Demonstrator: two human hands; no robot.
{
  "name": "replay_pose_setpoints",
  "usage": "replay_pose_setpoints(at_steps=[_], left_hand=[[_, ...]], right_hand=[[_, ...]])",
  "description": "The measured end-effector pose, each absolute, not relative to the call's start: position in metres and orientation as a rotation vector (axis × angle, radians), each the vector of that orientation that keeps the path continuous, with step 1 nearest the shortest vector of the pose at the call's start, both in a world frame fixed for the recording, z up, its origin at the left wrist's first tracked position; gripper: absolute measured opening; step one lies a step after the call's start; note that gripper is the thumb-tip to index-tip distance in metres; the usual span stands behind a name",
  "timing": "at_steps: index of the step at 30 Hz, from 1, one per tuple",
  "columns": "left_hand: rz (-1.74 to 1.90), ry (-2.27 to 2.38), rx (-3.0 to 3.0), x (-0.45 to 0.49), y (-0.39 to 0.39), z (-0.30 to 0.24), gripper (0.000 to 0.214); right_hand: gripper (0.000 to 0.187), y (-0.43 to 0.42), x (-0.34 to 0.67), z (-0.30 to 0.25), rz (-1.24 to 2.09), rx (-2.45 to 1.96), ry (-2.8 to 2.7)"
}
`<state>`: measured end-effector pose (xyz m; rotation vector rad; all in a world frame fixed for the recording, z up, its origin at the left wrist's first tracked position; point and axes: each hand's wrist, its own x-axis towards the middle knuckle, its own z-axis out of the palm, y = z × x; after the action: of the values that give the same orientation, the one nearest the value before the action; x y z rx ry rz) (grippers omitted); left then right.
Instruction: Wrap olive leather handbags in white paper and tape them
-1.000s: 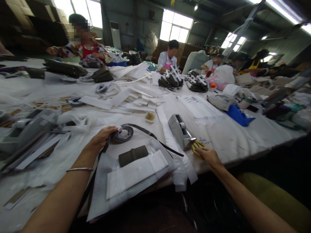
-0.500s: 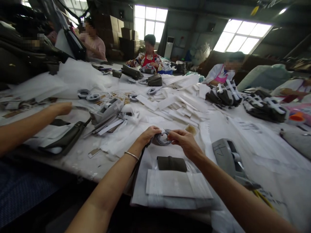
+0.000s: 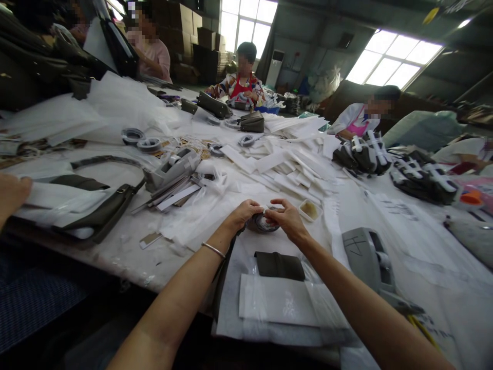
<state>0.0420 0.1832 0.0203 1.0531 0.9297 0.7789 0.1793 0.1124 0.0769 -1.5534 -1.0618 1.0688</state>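
My left hand [image 3: 243,215] and my right hand [image 3: 287,219] meet over a grey tape roll [image 3: 265,222] on the white table [image 3: 127,246]; both are closed on it, fingers pinching its rim. Just in front of them lies a dark olive folded piece [image 3: 280,265] on a stack of white sheets in clear plastic [image 3: 277,303]. A black strap [image 3: 221,277] runs down from under my left wrist. A silver bangle circles my left forearm.
A grey tape dispenser [image 3: 367,259] stands to my right, another [image 3: 173,167] to the left beside white strips. A small tray [image 3: 310,209] sits past my hands. A co-worker's hand [image 3: 11,192] shows at far left by a dark bag [image 3: 100,216]. Several people work across the table.
My right hand left the yellow scissors by the dispenser and joined the left on the tape roll. The view swung left. The co-worker's hand drew back to the left edge.
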Motion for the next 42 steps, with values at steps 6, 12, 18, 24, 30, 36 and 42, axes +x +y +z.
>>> replay_pose_setpoints(at_steps=[6, 12, 18, 24, 30, 36, 42], left_hand=[[0.778, 0.933, 1.054, 0.042, 0.184, 0.021, 0.020], [0.768, 0.948, 1.060, 0.043, 0.184, 0.020, 0.025], [0.764, 0.964, 1.079, 0.046, 0.184, 0.020, 0.022], [0.762, 0.933, 1.072, 0.044, 0.181, 0.023, 0.025], [0.763, 0.908, 1.070, 0.043, 0.182, 0.022, 0.022], [0.764, 0.887, 1.086, 0.042, 0.183, 0.023, 0.023], [0.768, 0.929, 1.103, 0.044, 0.183, 0.024, 0.024]], right_hand=[[0.044, 0.115, 0.180, 0.074, 1.116, -1.563, -1.075], [0.052, 0.116, 0.180, 0.056, 1.091, -1.548, -0.995], [0.066, 0.115, 0.186, 0.058, 1.124, -1.615, -1.021], [0.053, 0.114, 0.191, 0.076, 0.363, -2.038, -1.715], [0.056, 0.102, 0.202, 0.083, -0.077, -2.114, -2.048], [0.028, 0.127, 0.196, 0.089, -0.272, -1.623, -2.582], [0.043, 0.134, 0.206, 0.069, -0.310, -1.556, -2.692]])
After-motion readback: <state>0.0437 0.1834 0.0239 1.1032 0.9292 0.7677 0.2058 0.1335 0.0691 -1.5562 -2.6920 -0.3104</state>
